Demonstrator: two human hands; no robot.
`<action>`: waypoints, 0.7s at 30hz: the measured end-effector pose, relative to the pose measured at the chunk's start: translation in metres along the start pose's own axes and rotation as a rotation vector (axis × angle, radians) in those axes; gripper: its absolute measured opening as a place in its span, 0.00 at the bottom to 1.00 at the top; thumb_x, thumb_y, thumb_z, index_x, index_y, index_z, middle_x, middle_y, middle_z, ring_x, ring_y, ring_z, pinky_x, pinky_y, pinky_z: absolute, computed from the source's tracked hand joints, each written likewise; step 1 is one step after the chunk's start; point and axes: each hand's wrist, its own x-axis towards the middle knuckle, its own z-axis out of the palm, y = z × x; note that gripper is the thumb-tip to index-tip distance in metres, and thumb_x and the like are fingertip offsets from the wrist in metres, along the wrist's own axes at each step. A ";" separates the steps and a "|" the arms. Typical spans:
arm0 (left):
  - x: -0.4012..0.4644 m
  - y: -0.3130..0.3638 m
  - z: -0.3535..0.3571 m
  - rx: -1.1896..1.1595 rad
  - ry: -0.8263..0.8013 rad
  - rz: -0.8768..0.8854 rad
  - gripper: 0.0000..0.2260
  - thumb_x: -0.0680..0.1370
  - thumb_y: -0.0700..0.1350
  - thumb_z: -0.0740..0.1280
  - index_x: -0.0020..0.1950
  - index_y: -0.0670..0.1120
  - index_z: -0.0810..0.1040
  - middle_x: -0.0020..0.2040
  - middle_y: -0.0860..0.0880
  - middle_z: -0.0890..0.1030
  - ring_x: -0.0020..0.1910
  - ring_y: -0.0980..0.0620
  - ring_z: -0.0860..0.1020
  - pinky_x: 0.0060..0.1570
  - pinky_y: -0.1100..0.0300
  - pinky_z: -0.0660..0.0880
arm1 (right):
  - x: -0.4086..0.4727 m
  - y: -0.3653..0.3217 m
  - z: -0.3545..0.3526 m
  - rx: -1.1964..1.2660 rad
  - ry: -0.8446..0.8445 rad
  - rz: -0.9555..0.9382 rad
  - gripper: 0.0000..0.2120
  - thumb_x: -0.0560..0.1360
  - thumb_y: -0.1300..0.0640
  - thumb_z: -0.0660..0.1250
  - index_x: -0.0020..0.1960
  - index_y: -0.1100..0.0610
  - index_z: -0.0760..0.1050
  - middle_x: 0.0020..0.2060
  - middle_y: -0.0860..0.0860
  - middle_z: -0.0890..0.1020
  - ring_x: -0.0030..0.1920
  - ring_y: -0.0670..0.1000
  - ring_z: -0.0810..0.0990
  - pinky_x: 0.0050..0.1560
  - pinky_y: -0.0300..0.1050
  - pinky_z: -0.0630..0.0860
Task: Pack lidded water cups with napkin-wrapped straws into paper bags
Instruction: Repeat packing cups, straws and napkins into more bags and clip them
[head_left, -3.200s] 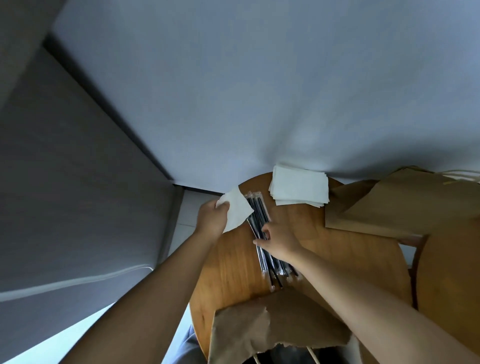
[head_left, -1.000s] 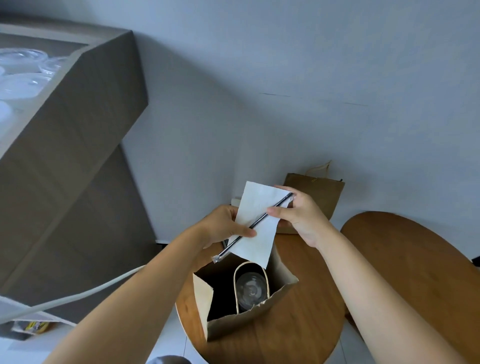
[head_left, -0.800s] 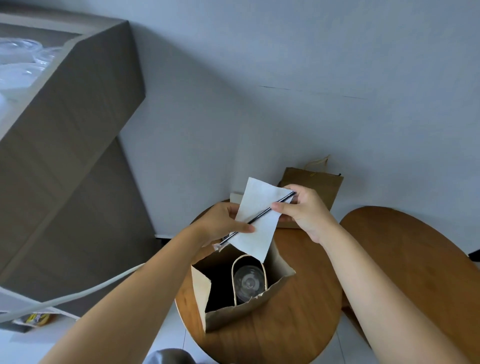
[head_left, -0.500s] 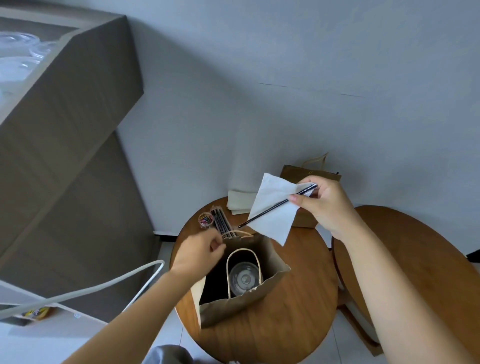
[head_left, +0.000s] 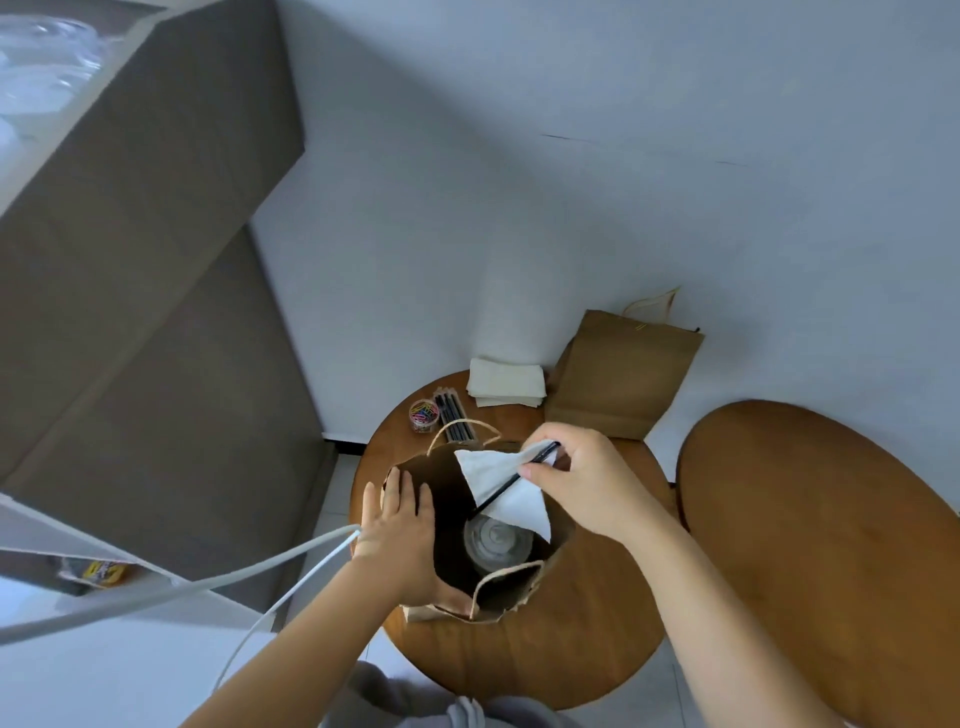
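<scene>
Straw (head_left: 514, 477) with napkin (head_left: 506, 486) pinched by right hand (head_left: 582, 480) over bag (head_left: 498, 603); left hand (head_left: 397, 525) flat.

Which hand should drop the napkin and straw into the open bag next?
Right. The right hand already pinches the straw and napkin directly above the paper bag mouth, over the lidded cup. The left hand lies flat against the bag's side, likely steadying it.
</scene>
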 end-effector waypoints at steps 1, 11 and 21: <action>-0.002 0.000 0.001 -0.002 0.001 -0.003 0.60 0.61 0.77 0.64 0.78 0.43 0.42 0.78 0.41 0.44 0.76 0.40 0.38 0.71 0.40 0.36 | 0.004 0.003 0.012 0.001 -0.027 0.004 0.08 0.75 0.58 0.67 0.41 0.46 0.75 0.39 0.42 0.79 0.41 0.45 0.76 0.38 0.33 0.69; -0.005 -0.013 0.004 -0.084 0.063 0.014 0.58 0.62 0.78 0.61 0.78 0.44 0.43 0.79 0.46 0.45 0.77 0.43 0.40 0.73 0.41 0.39 | 0.026 0.038 0.082 -0.002 -0.277 0.134 0.12 0.75 0.54 0.69 0.58 0.52 0.76 0.52 0.45 0.80 0.49 0.41 0.76 0.49 0.32 0.72; -0.001 -0.017 -0.028 -0.433 0.291 0.005 0.19 0.76 0.48 0.63 0.67 0.50 0.68 0.63 0.49 0.76 0.62 0.49 0.72 0.65 0.54 0.68 | 0.028 0.029 0.048 -0.130 -0.205 0.050 0.06 0.78 0.57 0.63 0.48 0.50 0.78 0.42 0.42 0.79 0.44 0.41 0.77 0.40 0.29 0.70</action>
